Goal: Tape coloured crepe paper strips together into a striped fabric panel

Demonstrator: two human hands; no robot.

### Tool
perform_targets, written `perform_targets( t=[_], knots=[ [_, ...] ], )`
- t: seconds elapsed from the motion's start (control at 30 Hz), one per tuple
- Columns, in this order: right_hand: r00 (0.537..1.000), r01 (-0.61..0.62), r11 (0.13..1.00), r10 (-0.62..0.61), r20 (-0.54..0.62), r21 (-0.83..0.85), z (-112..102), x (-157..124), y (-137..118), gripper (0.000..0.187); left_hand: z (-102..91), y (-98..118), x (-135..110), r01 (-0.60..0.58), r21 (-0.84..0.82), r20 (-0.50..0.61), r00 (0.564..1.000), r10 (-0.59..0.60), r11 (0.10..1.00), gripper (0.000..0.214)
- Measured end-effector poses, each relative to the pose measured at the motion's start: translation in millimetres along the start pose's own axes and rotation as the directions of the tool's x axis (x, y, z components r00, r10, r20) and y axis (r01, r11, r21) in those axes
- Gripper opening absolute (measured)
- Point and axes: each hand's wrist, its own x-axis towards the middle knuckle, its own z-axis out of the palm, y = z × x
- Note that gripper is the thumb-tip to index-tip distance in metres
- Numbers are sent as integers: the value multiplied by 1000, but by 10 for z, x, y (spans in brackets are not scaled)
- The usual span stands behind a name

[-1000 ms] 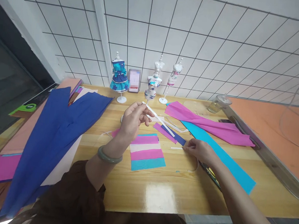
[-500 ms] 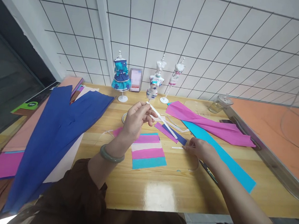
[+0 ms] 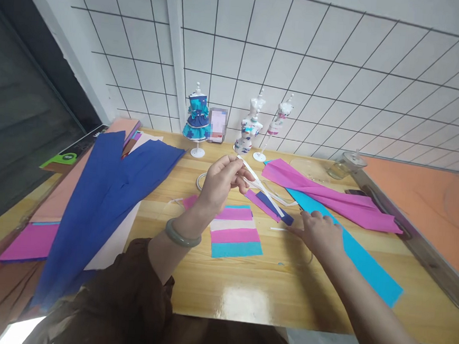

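My left hand (image 3: 223, 182) pinches the upper end of a narrow white strip (image 3: 262, 188), which slants down to the right. The strip's lower end lies over a dark blue paper piece (image 3: 287, 218) beside a pink one (image 3: 262, 203). My right hand (image 3: 322, 232) is low over the table at the blue piece's right end, with its fingers curled; what they hold, if anything, is hidden. A short white strip (image 3: 278, 229) lies left of its thumb. Below my left hand is a sheet striped in pink, pale and teal (image 3: 236, 236).
Small dress forms stand at the back, one in a blue dress (image 3: 197, 119), beside a phone (image 3: 217, 126). Large blue paper (image 3: 91, 209) lies left over other sheets. Pink paper (image 3: 330, 198) and a turquoise strip (image 3: 365, 262) lie right, near a glass jar (image 3: 345, 165).
My right hand has turned over with its knuckles up and shifted slightly right. Scissors seen under my right forearm before are now hidden. The whole view has shifted a little; my left hand keeps the strip.
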Motion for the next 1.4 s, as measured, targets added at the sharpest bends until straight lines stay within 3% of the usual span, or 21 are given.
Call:
perform_targets(
  t=[0.07,0.13,0.2,0.3,0.4,0.53,0.63,0.77,0.93,1.1,1.3,1.4],
  knots=[
    [987,59,998,-63,-145,-35,-47,-35,-36,40,3,5,-3,0,-1,0,1000,0,1000,14],
    [944,206,979,-197,-266,6,-97,-58,-127,33,8,10,-4,-2,-1,3,1000,2,1000,14],
    [859,428,901,-380,-343,74,-150,-74,-289,24,10,18,-2,-6,-5,5,1000,6,1000,15],
    [678,698,711,-617,-399,87,-225,-101,-630,20,-1,43,9,-13,-19,-4,1000,13,1000,15],
    [569,786,618,-720,-397,5,-269,-107,-969,20,-36,84,24,-26,-29,-26,999,25,999,15],
    [526,817,575,-770,-362,-38,-261,-50,-1245,17,-97,140,40,-58,-32,-53,997,56,998,14],
    [532,816,577,-767,-357,-24,-249,2,-1319,15,-128,175,45,-67,-24,-73,995,65,997,14],
    [574,795,605,-734,-364,35,-292,64,-1307,18,-145,214,51,-91,-47,-66,994,87,995,14],
    [660,741,644,-646,-383,190,-331,286,-1268,22,-151,250,54,-73,-55,-75,995,69,996,14],
    [768,640,645,-519,-375,417,-241,629,-1301,22,-160,268,51,-69,-44,-92,994,65,997,14],
    [893,444,519,-330,-308,731,-280,697,-1117,29,-197,266,67,-62,-18,-75,995,61,998,14],
    [943,303,359,-245,-224,883,-414,506,-908,36,-177,220,58,-70,-33,-52,996,68,997,14]
  ],
)
